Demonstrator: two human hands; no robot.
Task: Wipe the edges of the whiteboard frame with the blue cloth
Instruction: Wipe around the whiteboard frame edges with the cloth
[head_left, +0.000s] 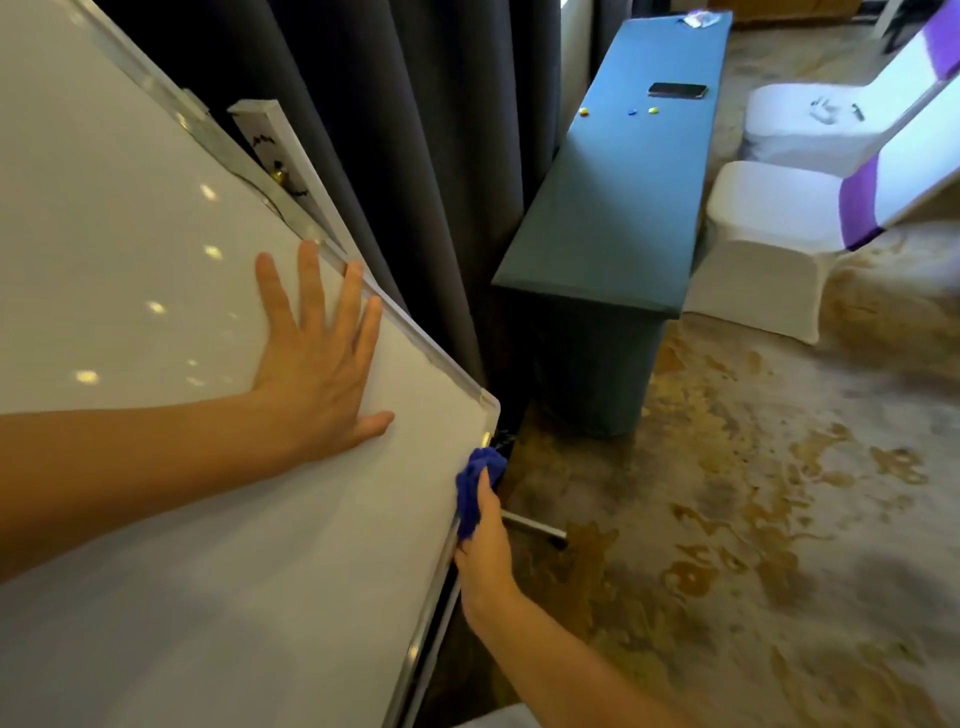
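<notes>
A large whiteboard (156, 312) with a silver metal frame (431, 358) fills the left half of the view, tilted. My left hand (317, 358) lies flat on the board, fingers spread, fingertips touching the frame's right edge. Just below the frame's corner (488, 408), my right hand (485, 551) presses a bunched blue cloth (475, 488) against the frame's edge. The cloth wraps over the edge, and my thumb lies on top of it.
Dark grey curtains (415, 156) hang behind the board. A long teal table (623, 218) stands to the right with a phone (678, 90) and small magnets on it. Two white-covered chairs (769, 244) with purple sashes stand beyond. Patterned carpet (753, 519) covers the floor.
</notes>
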